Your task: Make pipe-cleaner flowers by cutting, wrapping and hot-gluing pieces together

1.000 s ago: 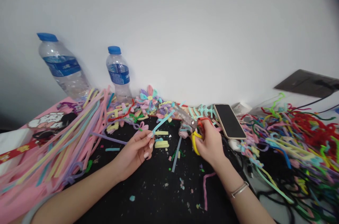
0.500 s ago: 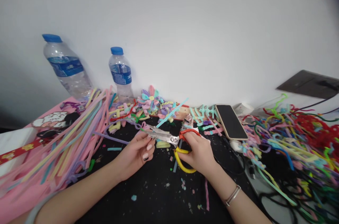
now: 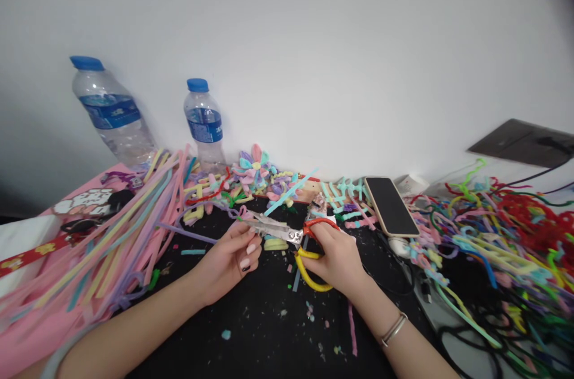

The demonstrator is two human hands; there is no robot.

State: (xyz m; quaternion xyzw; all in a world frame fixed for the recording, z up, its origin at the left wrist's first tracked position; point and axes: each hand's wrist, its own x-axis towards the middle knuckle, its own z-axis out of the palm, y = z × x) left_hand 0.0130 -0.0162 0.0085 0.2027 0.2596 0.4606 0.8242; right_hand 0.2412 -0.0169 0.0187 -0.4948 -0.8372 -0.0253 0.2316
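Note:
My left hand (image 3: 226, 262) pinches a light blue pipe cleaner (image 3: 291, 190) that slants up and to the right above the black mat (image 3: 269, 331). My right hand (image 3: 336, 256) grips scissors (image 3: 280, 229) with one red and one yellow handle loop. Their metal blades point left and meet the blue pipe cleaner just by my left fingertips. A short yellow piece (image 3: 274, 244) lies on the mat under the blades.
Long pink, yellow and blue pipe cleaners (image 3: 112, 241) are piled at left beside two water bottles (image 3: 204, 122). A finished flower (image 3: 253, 167) lies by the wall. A phone (image 3: 391, 205) and a tangled multicoloured heap (image 3: 506, 235) fill the right. Cut scraps dot the mat.
My right hand brought the scissors from the right in to the left, so the blades now sit at the blue pipe cleaner by my left fingers. My left hand stayed put.

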